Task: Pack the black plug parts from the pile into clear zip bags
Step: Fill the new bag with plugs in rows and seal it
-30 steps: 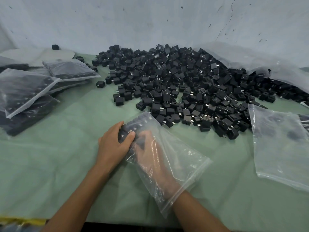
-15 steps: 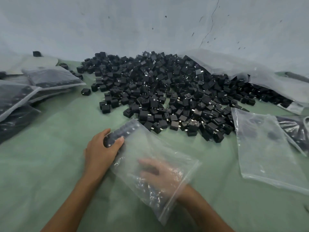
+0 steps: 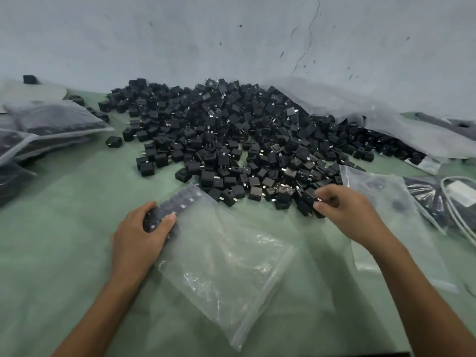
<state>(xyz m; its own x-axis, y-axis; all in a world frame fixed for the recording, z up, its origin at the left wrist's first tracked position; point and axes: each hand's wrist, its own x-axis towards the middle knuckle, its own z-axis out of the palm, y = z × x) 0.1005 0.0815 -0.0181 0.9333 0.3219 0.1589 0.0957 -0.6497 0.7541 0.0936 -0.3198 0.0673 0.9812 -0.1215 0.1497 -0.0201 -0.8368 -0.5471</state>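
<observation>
A big pile of black plug parts (image 3: 231, 140) covers the middle of the green table (image 3: 64, 228). A clear zip bag (image 3: 224, 261) lies flat in front of it, with a row of plug parts packed at its far left end. My left hand (image 3: 139, 238) grips that filled end of the bag, thumb on top. My right hand (image 3: 345, 210) is at the pile's near right edge, its fingers pinching a black plug part (image 3: 310, 198).
Filled bags (image 3: 51, 122) are stacked at the left. An empty clear bag (image 3: 386, 202) lies at the right, under my right forearm. A large plastic sack (image 3: 373, 114) spills parts at the back right, and a white cable (image 3: 453, 212) lies far right. A grey wall stands behind.
My right hand has come out of the bag and moved right to the pile's edge, where it now pinches a plug part. The left hand keeps its hold on the bag.
</observation>
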